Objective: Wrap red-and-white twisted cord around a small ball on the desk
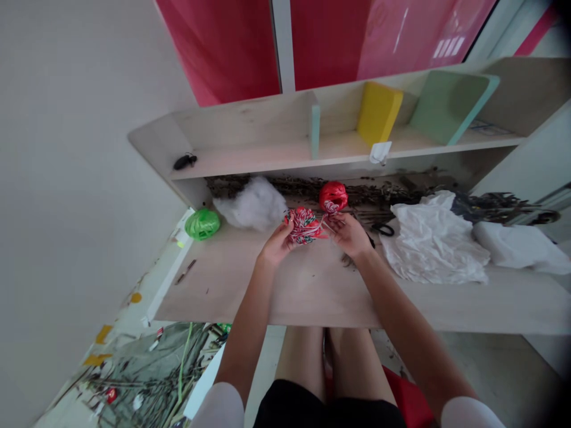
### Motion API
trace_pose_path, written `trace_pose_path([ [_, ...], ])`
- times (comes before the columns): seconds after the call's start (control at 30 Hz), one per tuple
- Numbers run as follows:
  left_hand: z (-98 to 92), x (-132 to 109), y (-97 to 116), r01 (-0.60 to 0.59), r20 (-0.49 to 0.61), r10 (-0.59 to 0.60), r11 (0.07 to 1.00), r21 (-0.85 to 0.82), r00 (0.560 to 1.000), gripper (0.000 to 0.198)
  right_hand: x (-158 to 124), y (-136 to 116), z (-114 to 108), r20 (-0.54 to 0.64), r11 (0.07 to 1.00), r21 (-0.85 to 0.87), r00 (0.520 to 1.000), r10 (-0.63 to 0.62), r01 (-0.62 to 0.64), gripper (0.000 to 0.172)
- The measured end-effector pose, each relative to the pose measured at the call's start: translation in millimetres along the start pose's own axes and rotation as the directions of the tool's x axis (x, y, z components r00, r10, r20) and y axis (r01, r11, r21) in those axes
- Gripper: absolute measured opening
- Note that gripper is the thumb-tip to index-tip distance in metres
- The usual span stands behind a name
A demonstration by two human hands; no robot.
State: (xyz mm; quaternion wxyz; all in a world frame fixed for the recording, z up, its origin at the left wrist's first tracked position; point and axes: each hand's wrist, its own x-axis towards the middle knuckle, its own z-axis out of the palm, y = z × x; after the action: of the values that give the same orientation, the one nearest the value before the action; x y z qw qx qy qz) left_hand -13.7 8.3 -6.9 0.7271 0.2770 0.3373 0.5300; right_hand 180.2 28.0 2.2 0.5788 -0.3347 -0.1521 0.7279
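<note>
Pale bare thighs (303,359) are landmark; both arms extend forward, well beyond them. White short sleeves (218,407) cover upper arms at lower frame edge. Left forearm (247,315) angles up and inward from left of thighs; right forearm (405,303) angles up and inward from right of thighs, longer in view. Left hand (277,244) raised, fingers curled, palm turned inward. Right hand (350,235) turned palm-down, fingers bunched toward left hand. Hands close together, far ahead of thighs.
</note>
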Motion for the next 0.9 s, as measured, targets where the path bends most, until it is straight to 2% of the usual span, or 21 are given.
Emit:
trace_pose_path([
  [0.23, 4.4, 1.4, -0.5, -0.055, -0.02, 0.055, 0.998, 0.003, 0.998, 0.03, -4.4, 10.5, 5.9, 0.004, 0.998, -0.055, 1.0, 0.007, -0.007, 0.011],
  [0.43, 4.6, 1.3, -2.0, -0.046, -0.022, 0.046, 0.999, -0.009, 0.999, 0.032, -4.1, 21.0, 4.5, 0.053, 0.985, -0.103, 0.99, -0.132, 0.137, 0.023],
  [0.57, 0.8, 4.3, -1.6, -0.046, -0.045, 0.047, 0.999, 0.016, 0.998, 0.036, -1.3, 13.5, 1.9, 0.008, 0.982, -0.04, 0.983, -0.185, 0.185, 0.026],
  [0.7, -3.6, 8.2, -0.9, -0.089, -0.104, 0.089, 0.996, 0.007, 0.991, 0.032, -0.7, 2.5, 1.4, 0.025, 0.989, 0.007, 0.989, -0.149, 0.149, 0.023],
  [0.9, -3.9, 9.3, 1.3, -0.106, -0.168, 0.107, 0.994, 0.019, 0.98, 0.027, -4.1, -5.0, 4.5, -0.024, 0.989, 0.062, 0.991, -0.13, 0.131, 0.018],
])
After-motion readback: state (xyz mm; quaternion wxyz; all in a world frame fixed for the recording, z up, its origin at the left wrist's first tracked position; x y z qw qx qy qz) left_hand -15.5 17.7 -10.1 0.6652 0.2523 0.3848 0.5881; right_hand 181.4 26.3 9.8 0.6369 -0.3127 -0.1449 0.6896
